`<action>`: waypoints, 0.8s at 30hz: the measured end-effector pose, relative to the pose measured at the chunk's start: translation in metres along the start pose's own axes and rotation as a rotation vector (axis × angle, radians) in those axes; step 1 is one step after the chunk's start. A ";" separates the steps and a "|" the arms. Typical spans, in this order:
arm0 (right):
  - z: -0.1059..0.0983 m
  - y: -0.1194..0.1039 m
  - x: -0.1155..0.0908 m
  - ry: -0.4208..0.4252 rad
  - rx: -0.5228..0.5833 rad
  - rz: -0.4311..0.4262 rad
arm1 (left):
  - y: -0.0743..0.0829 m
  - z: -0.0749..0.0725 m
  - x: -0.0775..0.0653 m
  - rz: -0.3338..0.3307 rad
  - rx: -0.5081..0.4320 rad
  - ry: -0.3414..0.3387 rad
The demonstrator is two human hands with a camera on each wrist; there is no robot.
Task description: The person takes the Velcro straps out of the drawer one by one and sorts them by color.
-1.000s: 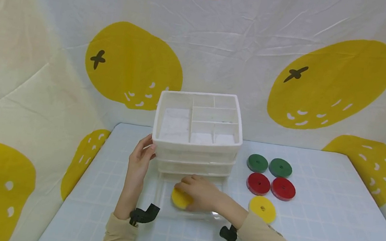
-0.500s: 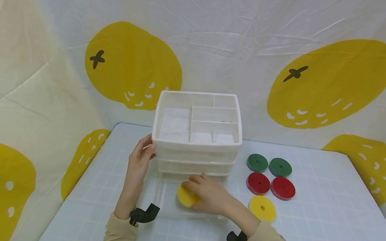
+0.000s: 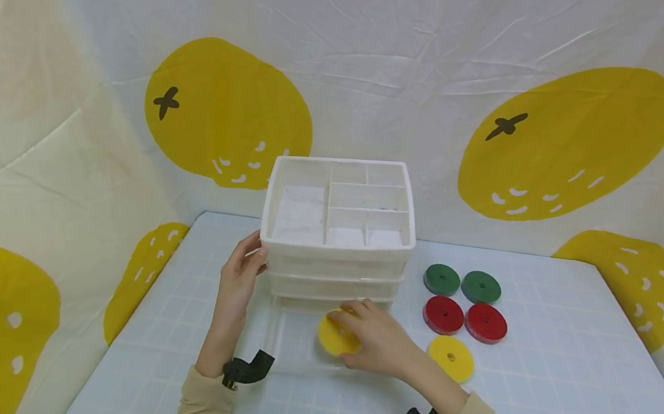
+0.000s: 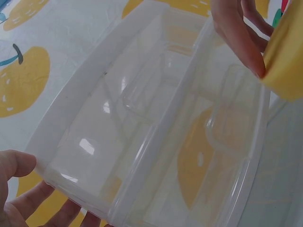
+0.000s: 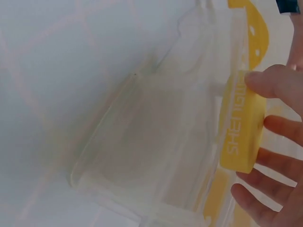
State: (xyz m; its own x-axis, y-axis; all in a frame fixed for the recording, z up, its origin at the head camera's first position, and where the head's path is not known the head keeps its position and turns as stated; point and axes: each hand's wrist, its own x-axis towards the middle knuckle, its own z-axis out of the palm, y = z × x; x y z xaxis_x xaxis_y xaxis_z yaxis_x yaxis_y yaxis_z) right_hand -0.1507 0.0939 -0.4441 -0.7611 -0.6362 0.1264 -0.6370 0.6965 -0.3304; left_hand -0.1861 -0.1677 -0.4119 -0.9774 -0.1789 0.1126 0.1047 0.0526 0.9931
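Observation:
A white drawer unit (image 3: 336, 274) with a divided top tray stands at the middle of the table. Its clear bottom drawer (image 3: 288, 355) is pulled out toward me. At the unit's left side is my left hand (image 3: 239, 279), thumb by the front corner and extended fingers touching the side. My right hand (image 3: 380, 343) pinches a yellow roll (image 3: 335, 337) over the open drawer. In the right wrist view the thumb presses one edge of this yellow roll (image 5: 241, 125), with fingers along its far side; pale lettering runs on its rim.
On the right lie two green rolls (image 3: 442, 279), two red rolls (image 3: 443, 315) and another yellow roll (image 3: 451, 358), partly behind my right forearm. A patterned cloth (image 3: 386, 81) hangs behind the table. Black cameras (image 3: 248, 367) sit on both wrists.
My right hand has moved right with the yellow roll, from the drawer's left-middle part toward its right. The left hand and the drawer unit keep their places.

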 end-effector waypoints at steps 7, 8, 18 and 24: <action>-0.008 0.003 -0.015 0.081 -0.022 0.029 | 0.000 0.000 0.000 -0.007 0.006 -0.001; -0.010 0.004 -0.017 0.085 -0.020 0.038 | 0.000 0.000 0.001 -0.007 0.005 -0.001; -0.021 0.010 -0.040 0.132 -0.016 0.124 | 0.000 0.001 0.001 -0.007 -0.001 0.002; -0.024 0.015 -0.055 0.199 -0.085 0.175 | 0.000 0.000 0.001 -0.009 0.003 0.002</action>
State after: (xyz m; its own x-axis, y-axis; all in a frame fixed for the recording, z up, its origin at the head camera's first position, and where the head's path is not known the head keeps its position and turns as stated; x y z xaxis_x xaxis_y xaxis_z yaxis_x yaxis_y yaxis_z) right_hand -0.1212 0.1478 -0.4340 -0.8644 -0.4317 0.2579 -0.4950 0.8210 -0.2846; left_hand -0.1870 -0.1675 -0.4115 -0.9780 -0.1811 0.1035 0.0952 0.0542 0.9940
